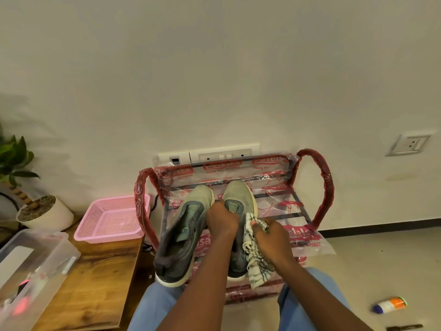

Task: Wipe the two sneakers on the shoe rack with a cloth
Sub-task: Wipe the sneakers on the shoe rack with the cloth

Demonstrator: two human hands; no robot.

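Two grey-green sneakers stand side by side, toes toward the wall, on a plastic-wrapped red shoe rack (322, 187). The left sneaker (183, 230) is untouched. My left hand (222, 219) grips the tongue area of the right sneaker (238, 194), whose heel half lies hidden behind my arm. My right hand (272, 235) holds a white cloth with dark stripes (255, 261) against that sneaker's right side; the cloth hangs down past the heel.
A pink mesh basket (109, 220) and a clear plastic box (31, 261) sit on a wooden table (95, 283) to the left, next to a potted plant (45, 211). A small bottle (390, 305) lies on the floor at right. Wall sockets (224, 155) are behind the rack.
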